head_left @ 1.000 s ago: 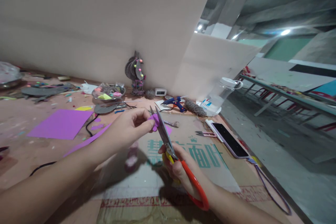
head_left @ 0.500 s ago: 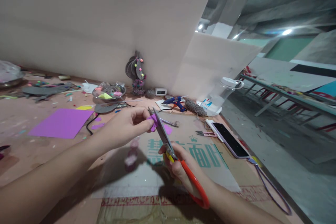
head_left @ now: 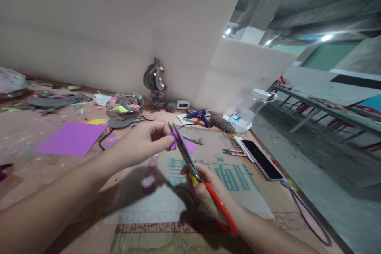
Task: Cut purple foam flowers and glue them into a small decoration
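Observation:
Between its thumb and fingers, my left hand (head_left: 151,139) pinches a small purple piece (head_left: 174,139). My right hand (head_left: 205,186) is wrapped round the handles of orange-handled scissors (head_left: 218,204). The slightly parted blades point up and away and lie at the purple piece, close to my left fingertips. Below both hands is a translucent sheet (head_left: 143,206) with green lettering. A purple scrap (head_left: 190,147) lies just behind the blades. A square purple sheet (head_left: 70,139) rests to the left of my left hand.
Farther back are a bowl of bits (head_left: 124,104), a grey decorated figure (head_left: 154,81), a blue glue gun (head_left: 200,116), grey yarn (head_left: 222,122) and a clear bottle (head_left: 251,107). Small snips (head_left: 235,152) and a phone (head_left: 262,159) lie at the right, near the table edge.

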The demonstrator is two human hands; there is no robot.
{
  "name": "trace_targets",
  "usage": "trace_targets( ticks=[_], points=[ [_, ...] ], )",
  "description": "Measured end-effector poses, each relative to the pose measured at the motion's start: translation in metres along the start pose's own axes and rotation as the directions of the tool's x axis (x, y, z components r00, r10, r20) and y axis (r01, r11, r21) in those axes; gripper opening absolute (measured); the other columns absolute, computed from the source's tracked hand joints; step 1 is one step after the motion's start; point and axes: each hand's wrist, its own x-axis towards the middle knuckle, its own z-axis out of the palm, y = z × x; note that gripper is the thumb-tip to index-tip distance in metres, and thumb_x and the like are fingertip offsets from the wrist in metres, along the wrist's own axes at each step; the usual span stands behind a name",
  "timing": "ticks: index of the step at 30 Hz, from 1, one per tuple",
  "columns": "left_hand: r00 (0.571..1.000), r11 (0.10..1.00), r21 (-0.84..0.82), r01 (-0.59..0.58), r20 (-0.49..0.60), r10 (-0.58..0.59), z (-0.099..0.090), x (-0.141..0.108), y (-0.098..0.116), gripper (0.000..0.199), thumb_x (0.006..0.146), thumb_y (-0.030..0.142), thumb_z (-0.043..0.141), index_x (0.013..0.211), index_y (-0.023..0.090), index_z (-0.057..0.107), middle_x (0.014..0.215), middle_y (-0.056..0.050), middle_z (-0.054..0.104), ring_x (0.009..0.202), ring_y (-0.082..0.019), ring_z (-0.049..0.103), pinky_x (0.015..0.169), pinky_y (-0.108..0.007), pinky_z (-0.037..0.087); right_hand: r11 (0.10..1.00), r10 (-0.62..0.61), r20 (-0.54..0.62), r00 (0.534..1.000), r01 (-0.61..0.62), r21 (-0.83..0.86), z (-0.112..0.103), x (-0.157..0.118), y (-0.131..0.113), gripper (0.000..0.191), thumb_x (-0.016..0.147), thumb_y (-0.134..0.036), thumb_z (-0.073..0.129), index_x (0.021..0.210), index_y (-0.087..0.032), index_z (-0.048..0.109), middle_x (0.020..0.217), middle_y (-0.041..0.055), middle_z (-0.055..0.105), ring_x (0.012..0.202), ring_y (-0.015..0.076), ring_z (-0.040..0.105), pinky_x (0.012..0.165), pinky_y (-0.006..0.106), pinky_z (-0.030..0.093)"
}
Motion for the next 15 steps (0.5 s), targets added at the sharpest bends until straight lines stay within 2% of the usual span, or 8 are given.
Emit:
trace_targets(
  ticks=[7, 15],
  points=[
    [0.999, 0.998, 0.042, -0.043, -0.026, 0.044, 0.0003, -0.0002, 0.0024, 0.026, 0.086, 0.031, 0.052, 0.066, 0.017, 0.061, 0.067, 0.001, 0.063, 0.067, -0.012, 0.058, 0.063, -0.022, 0.045, 0.999, -0.019, -0.010, 1.000, 0.019, 0.027, 0.0017, 0.0001, 0.0011, 0.066, 0.075, -0.074, 0.056, 0.107, -0.016, 0.053, 0.070, -0.0045, 0.037, 0.055, 0.0078, 0.027, 0.047, 0.021, 0.023],
    [0.999, 0.996, 0.082, -0.036, -0.021, 0.038, 0.0073, -0.0007, 0.0043, 0.025, 0.085, 0.030, 0.051, 0.067, 0.017, 0.063, 0.068, 0.000, 0.066, 0.069, -0.013, 0.061, 0.063, -0.023, 0.046, 0.998, -0.029, -0.013, 0.999, 0.030, 0.054, -0.0003, -0.0012, 0.0089, 0.064, 0.077, -0.073, 0.055, 0.110, -0.019, 0.051, 0.069, -0.0047, 0.037, 0.054, 0.0083, 0.027, 0.046, 0.022, 0.023]
  ],
)
